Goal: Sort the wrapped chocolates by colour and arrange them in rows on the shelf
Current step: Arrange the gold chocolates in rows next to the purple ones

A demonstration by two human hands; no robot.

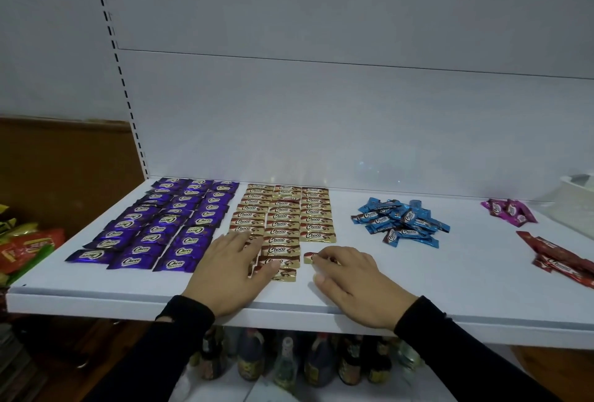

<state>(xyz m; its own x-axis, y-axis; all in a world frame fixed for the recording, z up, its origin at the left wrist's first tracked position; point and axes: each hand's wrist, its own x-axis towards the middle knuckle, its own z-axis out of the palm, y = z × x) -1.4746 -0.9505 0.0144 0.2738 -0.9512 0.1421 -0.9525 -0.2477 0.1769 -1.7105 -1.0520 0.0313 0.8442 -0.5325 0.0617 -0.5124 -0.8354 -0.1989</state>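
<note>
On the white shelf [450, 289], purple chocolates [160, 225] lie in three neat rows at the left. Gold chocolates [283, 215] form three rows in the middle. My left hand [231, 270] lies flat with straight fingers on the front gold chocolates of the left and middle rows. My right hand [350, 276] pinches a single gold chocolate [310, 257] at the front end of the right gold row. Blue chocolates [400, 220] sit in a loose heap to the right. Pink chocolates [509, 210] and red chocolates [562, 258] lie unsorted at the far right.
A white container [578, 189] stands at the back right corner of the shelf. Snack packets [25, 247] are stacked left of the shelf. Dark bottles [289, 363] stand on the level below. A white back panel rises behind the shelf.
</note>
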